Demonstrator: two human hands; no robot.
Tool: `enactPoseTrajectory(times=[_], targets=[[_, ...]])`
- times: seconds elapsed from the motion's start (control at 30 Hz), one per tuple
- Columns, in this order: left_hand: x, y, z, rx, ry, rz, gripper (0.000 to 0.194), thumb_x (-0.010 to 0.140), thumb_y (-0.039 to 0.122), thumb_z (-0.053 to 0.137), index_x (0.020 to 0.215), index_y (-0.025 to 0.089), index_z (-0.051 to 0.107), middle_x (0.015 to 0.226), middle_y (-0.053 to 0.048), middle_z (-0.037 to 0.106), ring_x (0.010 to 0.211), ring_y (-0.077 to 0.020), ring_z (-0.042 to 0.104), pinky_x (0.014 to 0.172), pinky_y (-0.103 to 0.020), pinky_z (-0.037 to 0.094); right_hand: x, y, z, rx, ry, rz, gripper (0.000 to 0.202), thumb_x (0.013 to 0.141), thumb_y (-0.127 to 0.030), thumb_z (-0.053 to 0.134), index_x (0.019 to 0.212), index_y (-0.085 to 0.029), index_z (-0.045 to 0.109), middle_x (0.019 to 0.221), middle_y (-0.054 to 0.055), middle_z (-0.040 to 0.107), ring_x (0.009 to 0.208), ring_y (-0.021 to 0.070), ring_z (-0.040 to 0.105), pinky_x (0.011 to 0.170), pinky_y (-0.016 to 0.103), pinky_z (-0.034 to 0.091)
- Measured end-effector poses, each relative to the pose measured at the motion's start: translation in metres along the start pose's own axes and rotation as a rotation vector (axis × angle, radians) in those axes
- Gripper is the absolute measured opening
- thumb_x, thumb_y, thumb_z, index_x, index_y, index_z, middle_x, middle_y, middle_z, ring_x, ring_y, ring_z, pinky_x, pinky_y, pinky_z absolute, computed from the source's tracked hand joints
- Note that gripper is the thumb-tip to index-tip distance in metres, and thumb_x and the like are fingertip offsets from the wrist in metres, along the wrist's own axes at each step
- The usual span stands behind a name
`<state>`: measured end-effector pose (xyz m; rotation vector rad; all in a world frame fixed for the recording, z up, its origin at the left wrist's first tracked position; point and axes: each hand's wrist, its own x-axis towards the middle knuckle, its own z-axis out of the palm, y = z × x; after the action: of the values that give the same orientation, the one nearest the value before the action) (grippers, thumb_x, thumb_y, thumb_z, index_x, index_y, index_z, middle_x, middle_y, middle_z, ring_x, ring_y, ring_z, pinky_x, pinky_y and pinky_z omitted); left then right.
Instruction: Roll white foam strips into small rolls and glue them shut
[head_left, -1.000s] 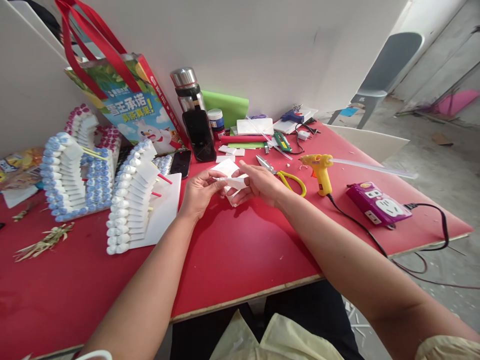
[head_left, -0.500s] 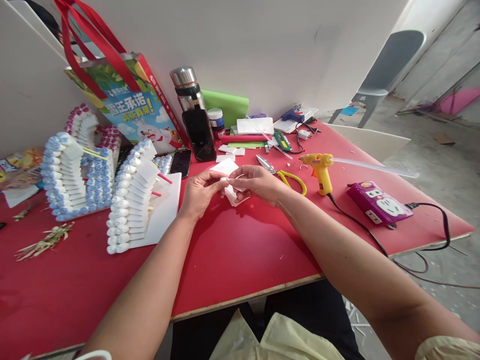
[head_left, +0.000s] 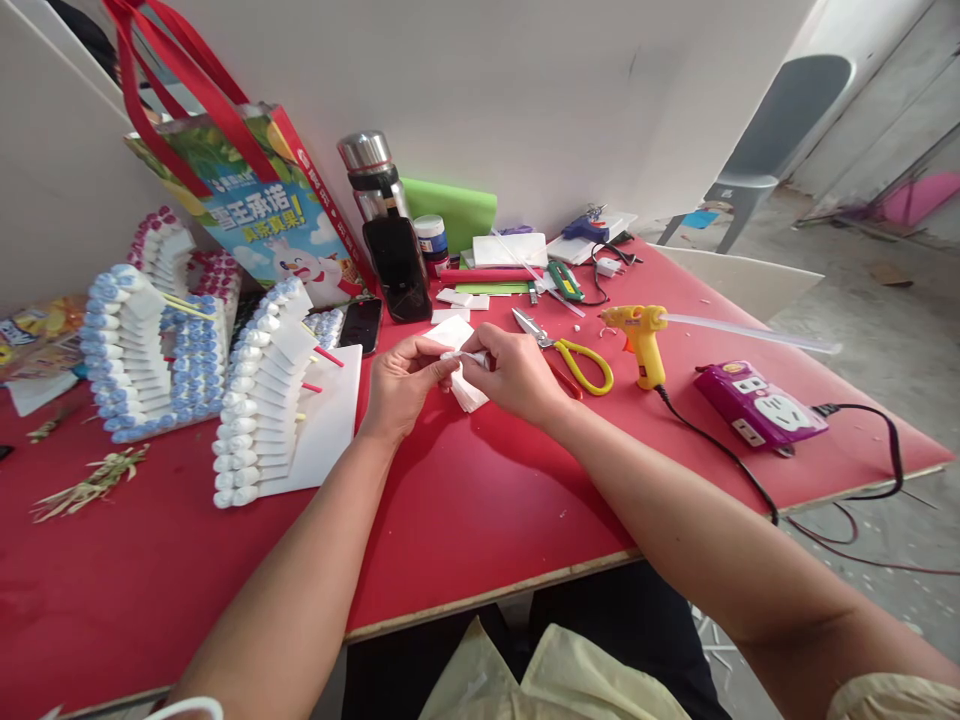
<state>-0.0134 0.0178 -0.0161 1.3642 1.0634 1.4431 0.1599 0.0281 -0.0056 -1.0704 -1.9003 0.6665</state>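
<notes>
White paper, flatter a second ago, now bunched between pinching left hand and curled right hand

The smooth red tabletop is lying open between the bare forearms, from its near edge to the bare left hand and bare right hand. A fanned white model with rounded tips is blocking the left, steel pliers with yellow and red handles are crowding the right wrist, and a thin black cord is trailing from the yellow plastic glue gun farther right.
</notes>
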Motion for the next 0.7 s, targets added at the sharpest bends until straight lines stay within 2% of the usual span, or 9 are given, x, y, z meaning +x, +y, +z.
enactPoseTrajectory(times=[0.23,0.47,0.7], targets=[[-0.001,0.002,-0.002,-0.015,-0.02,0.014,0.029,0.062,0.03,0.09,0.077,0.018,0.069,0.07,0.001,0.066,0.053,-0.0121,0.06,0.055,-0.028,0.051,-0.002,-0.001,-0.005,0.015,-0.077,-0.091,0.012,0.088,-0.029,0.056,0.084,-0.02,0.061,0.068,-0.001,0.06,0.059,0.012,0.047,0.058,0.024,0.033],[-0.002,0.003,-0.003,-0.02,-0.081,-0.034,0.032,0.061,0.031,0.091,0.076,0.018,0.066,0.069,0.001,0.068,0.051,-0.0132,0.063,0.052,-0.028,0.053,0.0,0.0,-0.013,0.066,-0.18,-0.091,0.016,0.091,-0.032,0.057,0.087,-0.019,0.065,0.068,-0.001,0.063,0.061,0.0124,0.054,0.06,0.024,0.035],[-0.003,0.0,-0.003,0.026,-0.114,-0.077,0.036,0.066,0.037,0.088,0.091,0.016,0.072,0.072,-0.003,0.073,0.057,-0.0204,0.071,0.059,-0.033,0.061,0.002,0.0,-0.01,0.047,-0.165,-0.015,0.01,0.087,-0.027,0.06,0.082,-0.019,0.063,0.067,-0.001,0.063,0.059,0.0124,0.054,0.057,0.023,0.034]])
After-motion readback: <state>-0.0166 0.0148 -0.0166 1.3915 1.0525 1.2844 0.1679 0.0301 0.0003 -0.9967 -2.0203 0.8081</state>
